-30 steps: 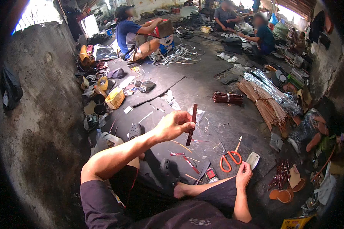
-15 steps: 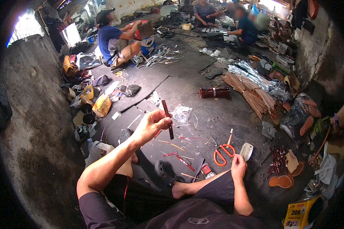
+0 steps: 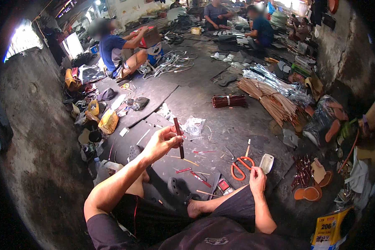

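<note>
My left hand (image 3: pixel 159 145) pinches a narrow dark red-brown strip (image 3: pixel 178 139) between thumb and fingers and holds it upright above the black mat. My right hand (image 3: pixel 257 180) is beside my right knee, its fingers closed together; what they hold, if anything, is too small to make out. Just left of those fingertips are scissors (image 3: pixel 238 170) with orange loop handles, blades pointing away from me; whether the fingers touch the handle cannot be told. Several red strip pieces (image 3: pixel 201 178) lie on the mat before me. A small pale tray (image 3: pixel 266 163) sits beyond my right hand.
A dark red bundle of strips (image 3: pixel 229 101) lies ahead, with a larger tan bundle (image 3: pixel 266 98) to its right. Brown sandals (image 3: pixel 307 193) and dark red pieces (image 3: pixel 301 171) are at right. Yellow containers (image 3: pixel 108 122) stand left. A person in blue (image 3: pixel 112 50) sits beyond; others work farther back.
The view has shifted slightly. My left hand, still holding the strip, is a little lower, and the strip's tilt is slightly different. My right hand stays beside the scissors.
</note>
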The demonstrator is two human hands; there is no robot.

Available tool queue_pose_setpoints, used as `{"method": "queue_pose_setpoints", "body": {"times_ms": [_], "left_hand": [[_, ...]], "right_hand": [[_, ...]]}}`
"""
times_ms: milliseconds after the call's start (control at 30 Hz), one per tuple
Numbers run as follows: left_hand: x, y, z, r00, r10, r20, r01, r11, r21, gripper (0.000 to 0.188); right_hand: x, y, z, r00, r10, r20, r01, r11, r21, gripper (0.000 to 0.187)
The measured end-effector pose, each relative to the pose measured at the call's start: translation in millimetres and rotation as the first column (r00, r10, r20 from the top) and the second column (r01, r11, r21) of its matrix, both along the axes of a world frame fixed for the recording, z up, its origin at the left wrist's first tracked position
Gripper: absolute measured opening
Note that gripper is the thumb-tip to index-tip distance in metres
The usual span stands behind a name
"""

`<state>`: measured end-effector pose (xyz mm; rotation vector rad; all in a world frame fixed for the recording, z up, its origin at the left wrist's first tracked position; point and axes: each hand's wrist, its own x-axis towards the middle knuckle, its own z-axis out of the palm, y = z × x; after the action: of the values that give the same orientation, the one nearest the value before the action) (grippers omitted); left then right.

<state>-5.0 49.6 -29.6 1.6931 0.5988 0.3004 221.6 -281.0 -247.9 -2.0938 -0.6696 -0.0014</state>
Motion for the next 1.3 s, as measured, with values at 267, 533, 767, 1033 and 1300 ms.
{"method": "queue_pose_setpoints", "body": {"times_ms": [267, 533, 767, 1033, 1300], "left_hand": [[7.6, -3.0, -5.4, 0.999, -0.014, -0.033, 0.013, 1.0, -0.024, 0.023], [5.3, 0.3, -13.5, 1.0, 0.006, -0.003, -0.007, 0.999, -0.053, 0.025], [11.3, 6.0, -21.9, 0.999, 0.038, 0.033, -0.037, 0.999, -0.038, 0.022], [13.7, -11.8, -6.5, 0.999, 0.033, 0.016, -0.033, 0.999, 0.022, 0.021], [14.6, -19.1, -1.6, 0.995, 0.054, -0.08, -0.052, 0.998, 0.024, 0.026]], "right_hand": [[1.0, -2.4, 1.1, 1.0, 0.013, -0.027, -0.012, 0.999, 0.053, 0.015], [22.0, -22.5, 26.3, 0.996, -0.07, -0.058, 0.075, 0.994, 0.083, 0.034], [48.2, -42.3, 28.0, 0.984, -0.069, 0.165, 0.084, 0.992, -0.09, 0.045], [72.4, -51.6, 3.3, 0.979, -0.037, 0.203, 0.105, 0.935, -0.337, 0.072], [89.0, -46.5, -4.4, 0.987, 0.041, 0.157, 0.07, 0.766, -0.639, 0.079]]}}
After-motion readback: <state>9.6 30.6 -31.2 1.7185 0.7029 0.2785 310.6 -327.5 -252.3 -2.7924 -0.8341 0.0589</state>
